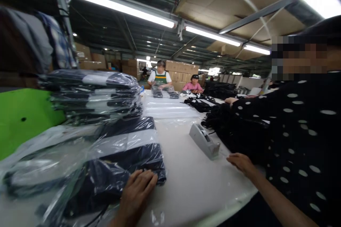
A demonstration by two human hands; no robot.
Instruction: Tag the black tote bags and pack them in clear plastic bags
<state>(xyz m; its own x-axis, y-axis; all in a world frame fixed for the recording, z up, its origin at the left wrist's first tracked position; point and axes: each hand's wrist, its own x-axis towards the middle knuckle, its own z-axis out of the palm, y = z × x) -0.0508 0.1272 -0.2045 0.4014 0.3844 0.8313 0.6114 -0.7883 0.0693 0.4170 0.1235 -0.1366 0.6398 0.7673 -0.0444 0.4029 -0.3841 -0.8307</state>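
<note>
My left hand [140, 192] lies flat on the lower edge of a dark navy folded garment in a clear plastic bag [125, 145], fingers stretched out. A pale band of paper or card crosses the garment's middle. To the right, a grey tape dispenser [204, 142] stands on the white table [181, 184]. My right hand [241, 163] is just past the dispenser's near end, thumb and fingers pinched together. A faint strip of clear tape seems to run from the dispenser to my fingertips.
A stack of bagged garments [98, 94] stands at the left beside a green panel [29, 117]. Clear plastic bags [170, 108] lie farther up the table. Black garments [226, 120] are heaped at the right, near a person in a dotted top [301, 131]. Two people work at the far end.
</note>
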